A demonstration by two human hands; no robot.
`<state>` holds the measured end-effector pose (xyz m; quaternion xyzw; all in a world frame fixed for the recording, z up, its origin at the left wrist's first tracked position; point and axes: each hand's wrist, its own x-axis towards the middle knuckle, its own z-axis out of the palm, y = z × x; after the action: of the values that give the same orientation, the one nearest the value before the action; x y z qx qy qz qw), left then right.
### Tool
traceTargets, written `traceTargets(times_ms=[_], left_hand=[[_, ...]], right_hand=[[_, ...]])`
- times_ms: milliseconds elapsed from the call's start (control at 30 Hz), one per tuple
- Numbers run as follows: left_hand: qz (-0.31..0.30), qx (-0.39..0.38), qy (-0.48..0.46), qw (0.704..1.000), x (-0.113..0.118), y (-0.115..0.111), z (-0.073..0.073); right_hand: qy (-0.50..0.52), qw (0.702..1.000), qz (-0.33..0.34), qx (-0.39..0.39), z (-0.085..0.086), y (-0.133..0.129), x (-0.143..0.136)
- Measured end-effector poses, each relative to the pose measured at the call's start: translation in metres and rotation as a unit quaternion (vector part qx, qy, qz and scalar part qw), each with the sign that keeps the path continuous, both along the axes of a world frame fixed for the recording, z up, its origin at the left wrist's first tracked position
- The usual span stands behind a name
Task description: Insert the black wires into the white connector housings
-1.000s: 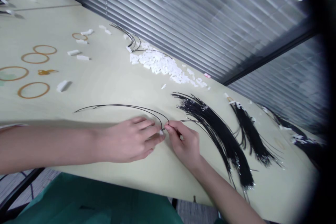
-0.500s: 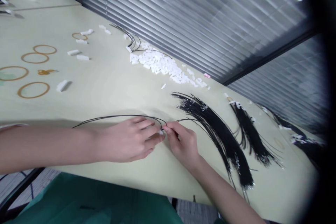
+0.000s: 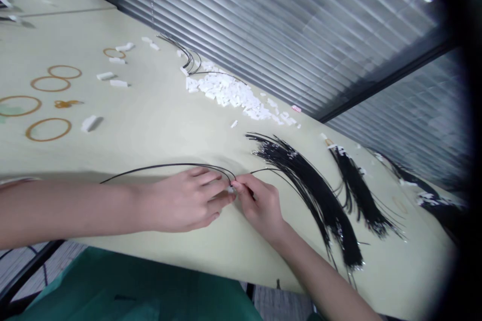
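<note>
My left hand (image 3: 192, 199) is closed, its thumb and fingers pinching a small white connector (image 3: 230, 189) that peeks out at the fingertips. Thin black wires (image 3: 165, 165) run from the connector and arch back over my left wrist. Fingertip to fingertip with it, my right hand (image 3: 260, 203) pinches a black wire right at the connector. Whether the wire's end sits inside the connector is hidden by the fingers. A thick bundle of black wires (image 3: 312, 185) with shiny metal tips lies just right of my right hand.
A heap of white connectors (image 3: 233, 93) lies by the window blinds (image 3: 226, 10). A second wire bundle (image 3: 357, 188) with white ends rests further right. Several rubber bands (image 3: 48, 129) and loose white connectors (image 3: 89, 123) are scattered at left. The table's front edge runs below my hands.
My right hand has shifted very slightly left, closer against the connector. The arched wires sit closer together. My left hand holds its place.
</note>
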<state>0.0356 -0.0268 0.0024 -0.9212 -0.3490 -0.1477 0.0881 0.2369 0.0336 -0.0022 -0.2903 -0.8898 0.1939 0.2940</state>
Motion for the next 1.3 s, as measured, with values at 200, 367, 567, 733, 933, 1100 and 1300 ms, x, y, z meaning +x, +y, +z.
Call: traceTargets(times_ms=[200,367,567,733,933,1100,1300], left_hand=[[-0.002,0.001,-0.016,1.000,-0.0005,-0.0008,0.0004],[-0.002,-0.007,-0.013,1.000,-0.0019,0.0003,0.0010],[-0.001,-0.031,-0.002,1.000,-0.0024,0.0005,0.0026],[-0.011,-0.027,-0.018,0.999,-0.0025,0.0008,0.0027],[-0.006,-0.027,-0.013,1.000,-0.0023,0.0018,0.0020],[-0.005,-0.038,0.000,0.999,-0.0024,0.0015,0.0032],[-0.004,-0.034,0.002,0.999,-0.0032,0.0015,0.0017]], right_hand=[[-0.045,0.998,-0.019,-0.025,0.0001,0.0000,0.0018],[-0.079,0.996,-0.007,-0.040,0.0069,0.0016,0.0072],[-0.054,0.998,0.002,-0.024,0.0084,0.0022,0.0084],[-0.033,0.999,-0.010,-0.004,0.0070,0.0006,0.0075],[-0.032,0.999,-0.031,-0.023,0.0050,-0.0007,0.0056],[-0.034,0.998,-0.033,-0.041,0.0050,-0.0016,0.0046],[0.004,0.986,-0.050,-0.161,0.0022,-0.0004,0.0060]])
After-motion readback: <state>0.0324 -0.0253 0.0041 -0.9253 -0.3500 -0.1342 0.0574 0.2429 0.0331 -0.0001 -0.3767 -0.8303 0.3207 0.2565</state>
